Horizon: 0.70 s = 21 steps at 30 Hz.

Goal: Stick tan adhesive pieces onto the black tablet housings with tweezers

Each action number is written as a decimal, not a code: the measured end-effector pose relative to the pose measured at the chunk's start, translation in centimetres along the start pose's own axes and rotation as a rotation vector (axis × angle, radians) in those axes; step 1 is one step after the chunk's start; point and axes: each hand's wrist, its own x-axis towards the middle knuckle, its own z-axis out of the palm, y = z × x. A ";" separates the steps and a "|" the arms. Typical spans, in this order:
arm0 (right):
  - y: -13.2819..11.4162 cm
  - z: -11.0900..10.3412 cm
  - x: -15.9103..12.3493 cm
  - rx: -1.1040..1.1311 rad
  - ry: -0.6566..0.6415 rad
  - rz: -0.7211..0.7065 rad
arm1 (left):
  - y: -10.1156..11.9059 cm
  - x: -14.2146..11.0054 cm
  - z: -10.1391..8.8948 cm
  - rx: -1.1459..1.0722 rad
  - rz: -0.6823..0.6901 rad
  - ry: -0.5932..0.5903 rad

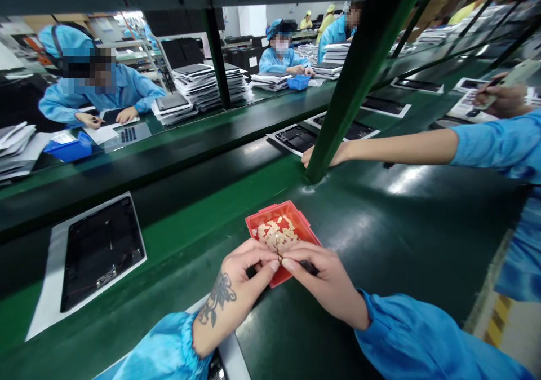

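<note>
My left hand (pixel 249 267) and my right hand (pixel 315 273) meet at the near side of a red plastic tray (pixel 302 220). Both are closed, thumbs and fingertips pinched together around something small that my fingers mostly hide. A thin dark sliver (pixel 277 246) sticks up between the fingertips. Small pale cream pieces (pixel 276 230) lie loose in the tray just beyond my fingers. Under my left forearm a white sheet (pixel 232 354) shows, with part of a dark panel on it, largely covered by my sleeve.
A black device panel (pixel 101 250) lies on white paper to the left. A green post (pixel 350 87) rises beyond the tray. From the right reaches a co-worker's forearm (pixel 393 147), its hand at another panel (pixel 296 137). People in blue sit across the bench beside paper stacks (pixel 196 89).
</note>
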 end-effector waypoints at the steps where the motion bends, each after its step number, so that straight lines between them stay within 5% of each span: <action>1: 0.0 -0.1 0.1 0.020 -0.015 0.012 | 0.0 0.0 0.0 -0.001 -0.008 -0.007; 11: -0.1 0.0 0.2 -0.127 -0.012 -0.068 | 0.0 -0.1 -0.6 -0.107 -0.178 -0.084; 21: 1.8 -0.7 0.0 -0.572 0.001 -0.128 | -0.1 -3.4 -3.1 -0.401 -0.416 0.154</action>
